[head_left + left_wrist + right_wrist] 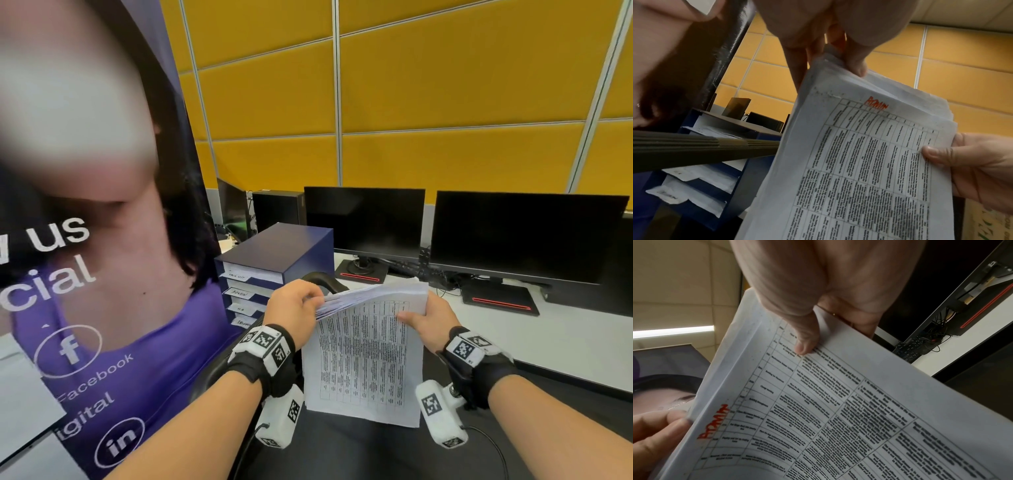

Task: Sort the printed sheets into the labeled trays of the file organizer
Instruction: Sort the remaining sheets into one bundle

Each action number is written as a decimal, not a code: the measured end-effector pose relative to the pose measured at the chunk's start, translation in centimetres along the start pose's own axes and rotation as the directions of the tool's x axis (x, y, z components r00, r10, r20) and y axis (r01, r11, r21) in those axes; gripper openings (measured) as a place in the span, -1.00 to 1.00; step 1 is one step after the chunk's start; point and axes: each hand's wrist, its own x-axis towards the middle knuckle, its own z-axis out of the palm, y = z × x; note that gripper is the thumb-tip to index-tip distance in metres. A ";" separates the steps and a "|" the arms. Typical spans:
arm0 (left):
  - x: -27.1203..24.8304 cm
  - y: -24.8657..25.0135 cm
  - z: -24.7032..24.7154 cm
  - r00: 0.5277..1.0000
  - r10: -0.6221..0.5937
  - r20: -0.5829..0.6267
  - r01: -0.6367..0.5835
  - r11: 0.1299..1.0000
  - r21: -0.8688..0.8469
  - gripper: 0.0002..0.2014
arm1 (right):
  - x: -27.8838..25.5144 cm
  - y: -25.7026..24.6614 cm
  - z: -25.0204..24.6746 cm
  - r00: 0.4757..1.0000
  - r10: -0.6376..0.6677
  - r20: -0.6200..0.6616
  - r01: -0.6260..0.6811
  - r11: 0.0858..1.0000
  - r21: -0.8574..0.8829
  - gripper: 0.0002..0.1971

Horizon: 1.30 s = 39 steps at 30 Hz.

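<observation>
A purple banner (113,274) is seen at far left, then the blue file organizer (284,251) at the left back corner of the surface (565,346), its labelled trays (245,294) facing the person. Slips of paper are already seen in the trays from the left wrist view; the handwritten labels are mostly too small to read.

The stack of printed sheets (368,346) is held in the air in front of the organizer, above a dark chair (376,445), not resting on the surface. The left hand (294,306) is curled round the stack's upper left corner, the grip clamped there with the fingers (856,65) pinching the far edges, apparently so the pages can be fanned apart. The right hand (430,320) holds the right edge, the thumb (804,344) pressed on the top sheet and the fingers behind, the grip closed on the stack to steady it.

The top sheet is peeled down toward the person, probably so that its heading can be read: a red handwritten word (876,104) at the top margin, likely the tray name.

The long axis of the sheets runs away from the person, the heading end pointing toward the organizer and tilted up, the bottom end hanging down. Two dark monitors (527,236) stand along the back edge at right.
</observation>
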 end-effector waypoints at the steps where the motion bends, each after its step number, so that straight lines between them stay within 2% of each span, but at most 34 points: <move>1: 0.1 0.0 -0.1 1.000 -0.013 -0.002 0.013 1.000 0.012 -0.71 | 0.0 0.0 0.0 1.000 -0.006 0.004 0.006 1.000 -0.008 -0.67; 5: 0.7 -0.1 -0.3 0.997 -0.070 -0.016 0.070 0.997 -0.019 -0.69 | 0.0 -0.1 -0.1 1.000 -0.005 -0.012 0.005 1.000 -0.014 -0.69; 10: 0.6 -0.7 -0.7 0.994 -0.110 -0.021 0.109 0.994 -0.010 -0.77 | 0.4 0.2 -0.1 1.000 0.022 -0.022 -0.022 1.000 -0.008 -0.68; 12: 0.6 -1.0 -0.8 0.994 -0.093 -0.048 0.092 0.996 -0.018 -0.77 | 0.4 0.2 0.0 0.999 0.032 -0.018 -0.032 0.999 0.000 -0.68; 15: 0.8 -1.7 -1.1 0.993 -0.026 -0.111 0.027 1.000 0.011 -0.65 | 0.4 0.1 0.2 0.999 0.038 -0.016 -0.037 0.999 0.011 -0.68; 19: 1.2 -2.7 -2.0 0.971 -0.193 -0.138 0.195 0.981 0.002 -0.72 | 0.4 0.0 0.2 0.998 0.054 -0.043 -0.052 0.998 0.028 -0.68; 26: 2.7 -4.7 -4.8 0.914 -0.343 -0.218 0.369 0.925 0.092 -0.83 | 1.0 0.5 -0.6 0.982 0.096 -0.160 -0.089 0.995 0.052 -0.70; 30: 3.3 -4.5 -6.2 0.888 -0.375 -0.266 0.411 0.907 0.094 -0.80 | 1.3 1.0 -1.7 0.969 0.117 -0.219 -0.120 0.993 0.003 -0.70; 34: 3.8 -3.8 -6.1 0.863 -0.405 -0.304 0.427 0.904 0.008 -0.79 | 1.7 1.6 -2.7 0.953 0.127 -0.276 -0.150 0.987 -0.064 -0.68; 39: 4.3 -2.7 -5.4 0.874 -0.375 -0.310 0.388 0.921 -0.021 -0.83 | 1.9 1.7 -3.3 0.942 0.156 -0.299 -0.176 0.983 -0.044 -0.65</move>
